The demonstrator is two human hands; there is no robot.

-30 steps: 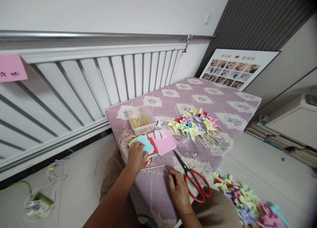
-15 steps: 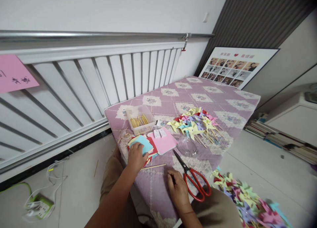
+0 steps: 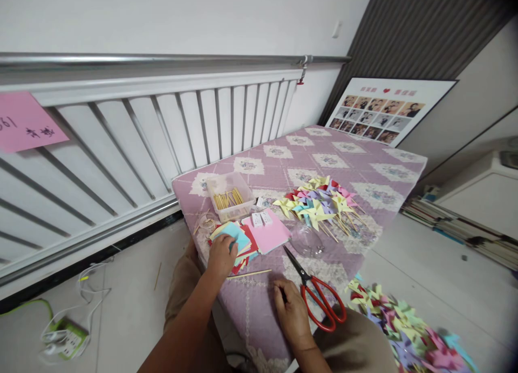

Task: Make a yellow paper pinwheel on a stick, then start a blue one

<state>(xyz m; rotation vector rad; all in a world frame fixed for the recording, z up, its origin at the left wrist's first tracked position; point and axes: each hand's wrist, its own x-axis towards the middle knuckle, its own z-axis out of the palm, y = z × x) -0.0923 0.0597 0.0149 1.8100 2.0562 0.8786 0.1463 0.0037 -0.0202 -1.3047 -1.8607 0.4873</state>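
Note:
My left hand [image 3: 222, 257] lies at the near edge of a stack of coloured paper squares [image 3: 251, 245], with its thumb and fingers closed on the light blue paper square [image 3: 231, 231] on top. Curled shut on the cloth near the table's front edge, my right hand [image 3: 292, 308] shows nothing between its fingers. Just to its right lie scissors [image 3: 309, 278] with red handles, spread a little. A thin wooden stick [image 3: 253, 273] rests on the cloth between my hands. Beyond the stack are a pink paper pile [image 3: 269, 237] and a clear plastic box [image 3: 237, 208] of short sticks.
Several paper pinwheels [image 3: 319, 211] lie right of centre on the patterned tablecloth [image 3: 324, 160]. A clear round dish [image 3: 303, 240] with small bits sits behind the scissors. More pinwheels [image 3: 404, 319] are heaped low at the right. A radiator [image 3: 162, 124] borders the left side.
My left hand has drawn slightly back toward me over the stack, with its fingers more curled at the blue square. My right hand and the scissors have hardly moved.

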